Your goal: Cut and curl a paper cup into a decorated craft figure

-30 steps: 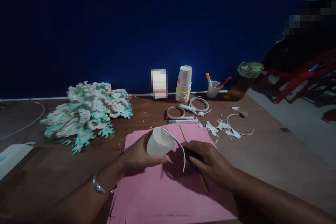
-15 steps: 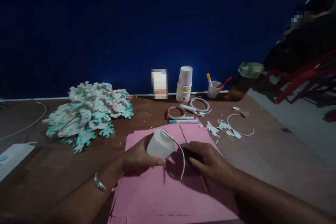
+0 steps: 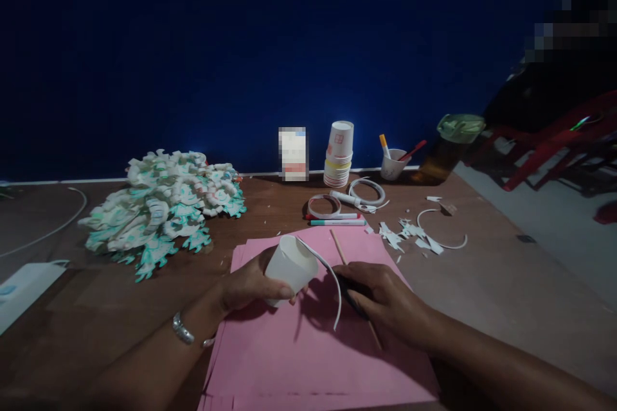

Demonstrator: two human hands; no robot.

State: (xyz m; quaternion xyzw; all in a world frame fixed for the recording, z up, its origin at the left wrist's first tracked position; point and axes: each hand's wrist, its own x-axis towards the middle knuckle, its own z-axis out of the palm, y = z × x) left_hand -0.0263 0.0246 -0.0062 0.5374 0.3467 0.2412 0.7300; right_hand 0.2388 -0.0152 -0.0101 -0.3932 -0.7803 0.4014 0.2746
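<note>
My left hand (image 3: 255, 286) is wrapped around a white paper cup (image 3: 289, 270), which is tilted with its mouth up and to the right. From the cup's upper edge a thin white rim strip (image 3: 339, 298) curls down, partly cut free. Just right of the cup, my right hand (image 3: 385, 295) is closed on black-handled scissors (image 3: 351, 292); their blades are hard to make out. Both hands are above a stack of pink paper sheets (image 3: 299, 359). A thin wooden stick (image 3: 338, 246) lies on the sheets, passing beneath my right hand.
A heap of green-marked paper cutouts (image 3: 178, 205) lies left. Behind are stacked paper cups (image 3: 338, 154), a cup with pens (image 3: 393, 166), tape rolls (image 3: 367, 192) and markers (image 3: 337, 223). Paper scraps (image 3: 409, 234) and a jar (image 3: 446, 148) are right, a white box (image 3: 29, 289) left.
The cup has shifted slightly left and turned a little in my left hand, with the fingers now showing beneath it. The hanging rim strip has swung slightly; my right hand barely moved.
</note>
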